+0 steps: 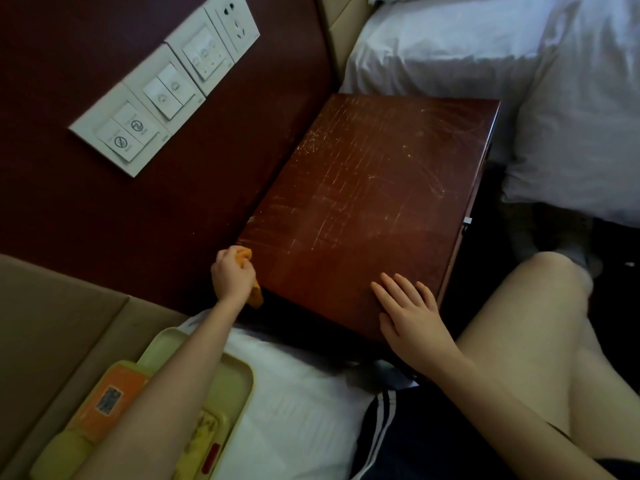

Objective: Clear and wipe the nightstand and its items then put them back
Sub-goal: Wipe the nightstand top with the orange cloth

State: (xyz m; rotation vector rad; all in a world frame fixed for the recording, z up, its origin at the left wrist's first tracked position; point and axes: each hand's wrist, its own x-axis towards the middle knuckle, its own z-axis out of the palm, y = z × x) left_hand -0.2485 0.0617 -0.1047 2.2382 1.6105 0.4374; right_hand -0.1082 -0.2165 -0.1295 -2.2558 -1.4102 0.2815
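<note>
View from above, looking down at a dark red-brown wooden nightstand [363, 202] set between two beds against a maroon wall. Its top is bare and covered in fine pale scratches.

The left hand [231, 276] is at the near left corner of the nightstand. Its fingers are curled tight round a bunched orange cloth [255, 296], and a tail of the cloth hangs below the fist over the edge. The right hand [412, 317] lies flat on the top near the front edge, fingers straight and slightly spread, holding nothing.

A pale yellow tray [244, 375] rests on the white bedding at lower left, partly under the left forearm. It carries an orange packet [114, 393] and other small items too blurred to name.

The cloth looks soft, light and limp, so it is probably best held wadded in the palm, as it is now. The nightstand looks stiff and heavy, with a smooth varnished top (the flat hand likely only steadies it). The tray seems light, rigid plastic. When it goes back, gripping both opposite rims and keeping it level should stop the loose items sliding.

A row of white wall switches [162, 95] runs above the nightstand.
</note>
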